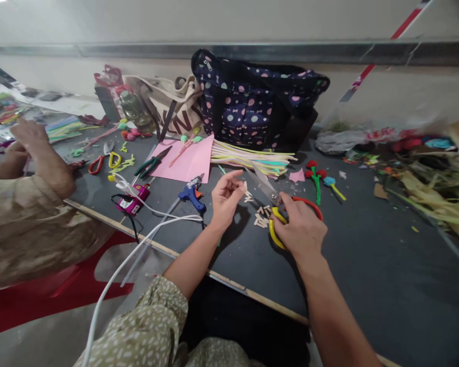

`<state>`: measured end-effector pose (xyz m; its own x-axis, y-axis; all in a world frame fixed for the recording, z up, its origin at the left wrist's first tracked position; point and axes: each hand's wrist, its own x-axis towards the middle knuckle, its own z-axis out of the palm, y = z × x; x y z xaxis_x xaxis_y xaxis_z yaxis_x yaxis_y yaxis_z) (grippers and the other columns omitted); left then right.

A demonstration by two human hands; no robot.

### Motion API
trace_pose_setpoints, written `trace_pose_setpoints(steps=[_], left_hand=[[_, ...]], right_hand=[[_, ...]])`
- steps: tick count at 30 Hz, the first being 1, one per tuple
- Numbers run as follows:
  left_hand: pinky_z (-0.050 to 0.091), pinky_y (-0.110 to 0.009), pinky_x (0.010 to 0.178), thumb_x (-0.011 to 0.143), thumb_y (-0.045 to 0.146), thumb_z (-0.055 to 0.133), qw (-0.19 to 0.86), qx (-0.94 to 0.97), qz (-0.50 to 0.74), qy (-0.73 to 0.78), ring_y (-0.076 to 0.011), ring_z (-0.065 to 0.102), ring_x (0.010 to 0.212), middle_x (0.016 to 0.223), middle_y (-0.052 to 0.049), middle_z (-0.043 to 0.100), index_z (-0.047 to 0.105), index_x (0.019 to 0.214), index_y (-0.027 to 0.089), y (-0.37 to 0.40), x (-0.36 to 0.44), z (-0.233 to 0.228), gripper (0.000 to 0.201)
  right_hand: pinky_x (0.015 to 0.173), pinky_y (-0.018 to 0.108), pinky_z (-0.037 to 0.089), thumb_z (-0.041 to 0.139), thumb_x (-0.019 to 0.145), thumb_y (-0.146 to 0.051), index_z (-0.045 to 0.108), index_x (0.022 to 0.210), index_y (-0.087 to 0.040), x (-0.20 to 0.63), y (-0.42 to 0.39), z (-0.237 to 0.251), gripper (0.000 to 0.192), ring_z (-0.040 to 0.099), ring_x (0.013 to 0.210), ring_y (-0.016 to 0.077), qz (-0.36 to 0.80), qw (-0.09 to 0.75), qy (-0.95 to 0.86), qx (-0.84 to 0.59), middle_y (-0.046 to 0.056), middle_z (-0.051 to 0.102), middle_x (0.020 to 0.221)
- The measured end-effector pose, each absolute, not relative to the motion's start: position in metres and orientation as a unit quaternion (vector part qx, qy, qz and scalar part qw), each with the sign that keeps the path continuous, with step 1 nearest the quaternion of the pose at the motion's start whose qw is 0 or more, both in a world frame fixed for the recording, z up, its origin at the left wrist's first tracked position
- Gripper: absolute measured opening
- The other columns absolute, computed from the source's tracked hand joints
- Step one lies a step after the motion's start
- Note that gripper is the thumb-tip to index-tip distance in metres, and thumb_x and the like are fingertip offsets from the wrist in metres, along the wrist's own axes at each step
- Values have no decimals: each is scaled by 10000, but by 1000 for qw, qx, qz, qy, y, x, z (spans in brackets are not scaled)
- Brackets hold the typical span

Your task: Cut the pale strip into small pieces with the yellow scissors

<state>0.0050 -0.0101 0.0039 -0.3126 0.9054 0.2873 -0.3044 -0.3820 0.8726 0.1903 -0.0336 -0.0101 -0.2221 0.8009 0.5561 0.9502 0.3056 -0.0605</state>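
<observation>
My right hand (304, 227) grips large scissors (277, 239) by their red and yellow handles. Their blades are spread and point up and to the left. Close to the blade tips, my left hand (226, 200) has its thumb and fingers drawn together at a short pale strip (245, 186); the strip is small, and part of it is hidden by the fingers. Below the blades lie several cut pale pieces (260, 220) on the dark table. A bundle of pale and yellow pipe cleaners (252, 155) rests beyond both hands.
Left of my hands lie a blue glue gun (193, 194), pink paper (193, 171) and green-handled pliers (152, 164). A white cable (153, 232) crosses the table edge. A dotted bag (248, 107) stands behind. Red-and-green pipe-cleaner flowers (315, 178) lie right. Another person's hand (29, 132) is far left.
</observation>
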Motion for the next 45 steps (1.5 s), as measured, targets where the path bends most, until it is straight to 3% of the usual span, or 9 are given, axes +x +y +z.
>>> trace_pose_setpoints(steps=[11,21,30,45], left_hand=[[401,-184,485,696,229,758,458,313,758,345,-63,481,561,727,10,576,663,931,190,-3,-2,4,256],[389,-160,480,642,262,799,540,243,732,336,-32,436,539,755,25,585,623,839,197,-2,-8,7,273],[380,-163,478,627,237,813,568,226,723,322,-31,436,526,669,57,527,623,829,198,-2,-7,6,279],[412,-168,495,646,212,799,573,226,723,312,-34,467,539,682,49,549,647,848,184,-1,-8,5,254]], right_hand=[[654,253,372,580,837,-377,591,1248,-214,193,-33,-12,443,599,795,143,-137,304,-776,-535,14,679,880],[636,249,351,603,831,-394,615,1225,-225,191,-35,-13,430,608,774,131,-102,284,-805,-510,3,691,864],[640,241,360,600,846,-418,632,1205,-221,190,-34,-12,411,608,762,124,-114,289,-807,-502,-6,695,852],[646,242,368,609,836,-405,632,1210,-221,190,-35,-11,418,608,768,129,-118,290,-805,-504,-4,691,849]])
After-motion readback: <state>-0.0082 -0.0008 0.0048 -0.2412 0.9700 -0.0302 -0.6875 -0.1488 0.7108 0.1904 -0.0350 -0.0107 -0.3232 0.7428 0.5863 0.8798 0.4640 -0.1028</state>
